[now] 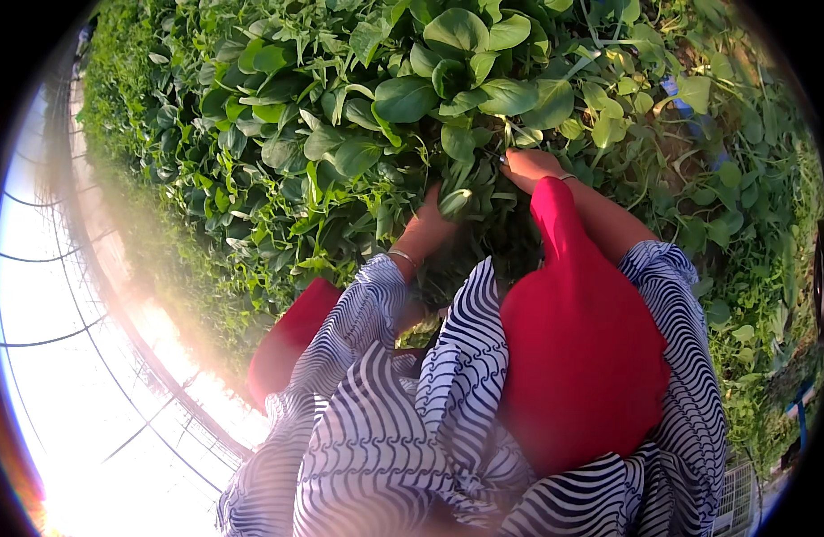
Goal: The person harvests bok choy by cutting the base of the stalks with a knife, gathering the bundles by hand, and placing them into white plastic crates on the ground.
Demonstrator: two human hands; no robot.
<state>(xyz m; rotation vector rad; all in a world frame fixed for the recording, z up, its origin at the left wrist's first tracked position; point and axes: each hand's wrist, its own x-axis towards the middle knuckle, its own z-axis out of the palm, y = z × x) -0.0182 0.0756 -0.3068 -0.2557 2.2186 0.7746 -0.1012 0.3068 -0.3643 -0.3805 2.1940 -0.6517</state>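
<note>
Low among leafy green plants in front of me, my left hand touches a bunch of greens with pale stem ends. Leaves and shade hide most of its fingers. My right hand is at the base of a broad-leaved plant, beside its pale stalks. Something small and shiny shows at the right hand's fingertips, too small to name. Whether the right fingers are closed on a stalk cannot be made out.
Dense greens spread to the left and right. A blue strip lies on bare soil at the upper right. My knees in red cloth rise close behind my hands. A curved frame with thin bars stands at the far left. A plastic crate sits at the lower right.
</note>
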